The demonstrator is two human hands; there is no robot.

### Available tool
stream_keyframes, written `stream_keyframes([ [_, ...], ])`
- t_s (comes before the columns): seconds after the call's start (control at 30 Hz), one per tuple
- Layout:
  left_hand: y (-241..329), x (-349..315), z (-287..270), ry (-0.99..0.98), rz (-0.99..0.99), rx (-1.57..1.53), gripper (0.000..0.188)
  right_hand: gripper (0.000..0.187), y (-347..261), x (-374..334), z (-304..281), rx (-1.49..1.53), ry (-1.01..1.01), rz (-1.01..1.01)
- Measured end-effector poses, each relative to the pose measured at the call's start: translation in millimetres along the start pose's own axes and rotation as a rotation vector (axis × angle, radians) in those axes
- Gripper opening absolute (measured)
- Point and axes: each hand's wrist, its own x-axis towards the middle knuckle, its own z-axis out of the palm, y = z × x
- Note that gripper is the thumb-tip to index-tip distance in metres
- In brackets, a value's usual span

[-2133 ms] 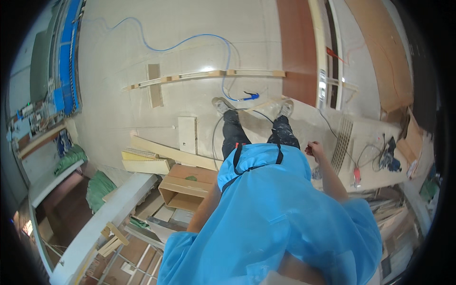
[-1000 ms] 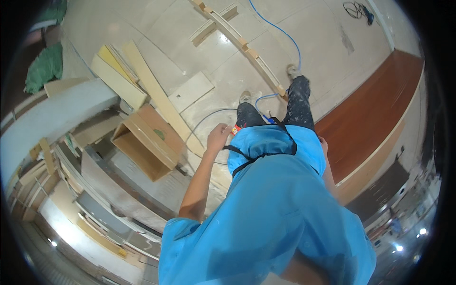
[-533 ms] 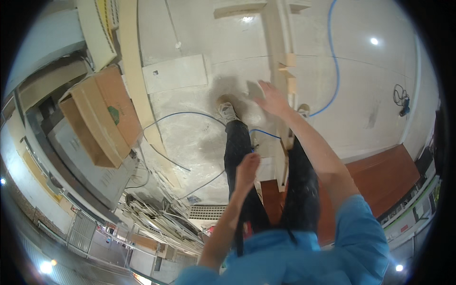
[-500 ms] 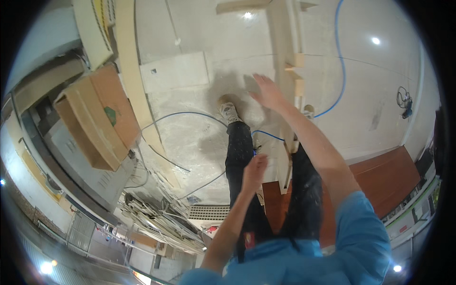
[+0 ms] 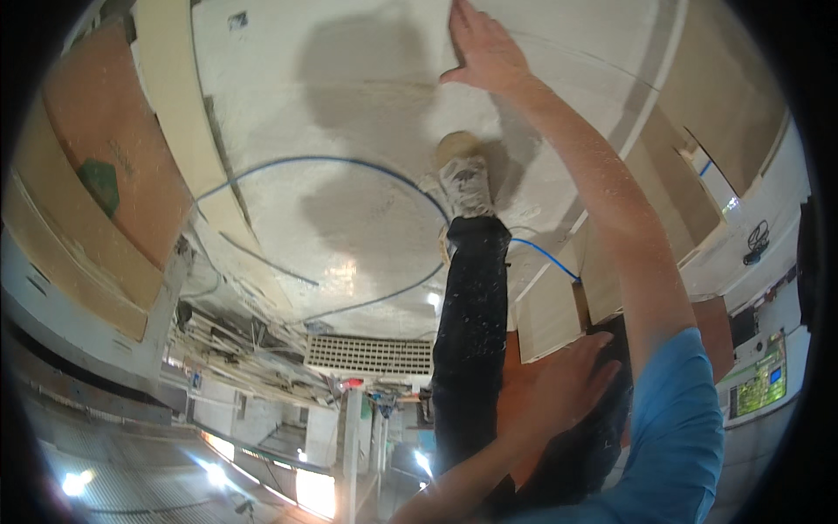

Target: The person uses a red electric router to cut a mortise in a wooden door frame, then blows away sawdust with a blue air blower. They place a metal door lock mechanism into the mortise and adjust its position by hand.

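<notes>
My right hand (image 5: 484, 54) reaches far forward over the pale floor (image 5: 375, 236), thumb apart from the fingers, holding nothing. Whether it touches the surface there, I cannot tell. Lower down, my left hand (image 5: 563, 384) crosses in front of my right leg, its fingers stretched out and nothing in them. The pale wooden panel structure (image 5: 550, 310) is nearest to it, at the right of my legs. A thin blue hose (image 5: 349, 161) curves across the floor, passes by my shoe (image 5: 465, 185) and runs on toward that structure.
At the left lies an open cardboard box (image 5: 113, 131) beside a long pale board (image 5: 170, 79). A grated strip (image 5: 371, 354) is near a pile of thin offcuts (image 5: 253, 354). Reddish-brown boarding (image 5: 711, 336) and a dark coiled cable (image 5: 757, 243) are at the right.
My view has shifted and my legs have stepped. My right hand has reached farther forward; my left hand has swung rightward and its curled fingers have straightened.
</notes>
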Motion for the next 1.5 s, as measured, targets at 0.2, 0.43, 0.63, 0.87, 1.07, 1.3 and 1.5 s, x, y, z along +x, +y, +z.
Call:
stream_keyframes([
  [0.2,14,-3,-10,-0.056,0.018,-0.142,0.046,0.066,-14,-32,27,0.021,-0.057,-0.048],
  [0.43,0,-1,-5,0.034,0.058,-0.072,0.046,0.025,-22,-57,52,0.041,-0.022,-0.062],
  [0.63,-35,11,12,0.073,-0.118,-0.024,0.041,0.017,-66,-57,9,0.688,-0.332,0.705],
  [0.87,-78,-30,-30,0.026,0.098,-0.37,0.032,0.01,-149,-82,-271,2.014,-0.48,0.916],
  [1.07,-55,-148,-98,-0.009,0.299,-0.165,0.034,0.033,-221,-76,-459,1.682,-0.142,0.717],
  [1.3,-18,-236,-257,0.139,0.051,0.805,0.013,0.058,-273,-66,-588,1.015,0.444,0.287],
  [1.5,105,-159,-193,-0.013,0.051,0.718,0.016,0.062,-283,-216,-607,1.217,0.511,0.628],
])
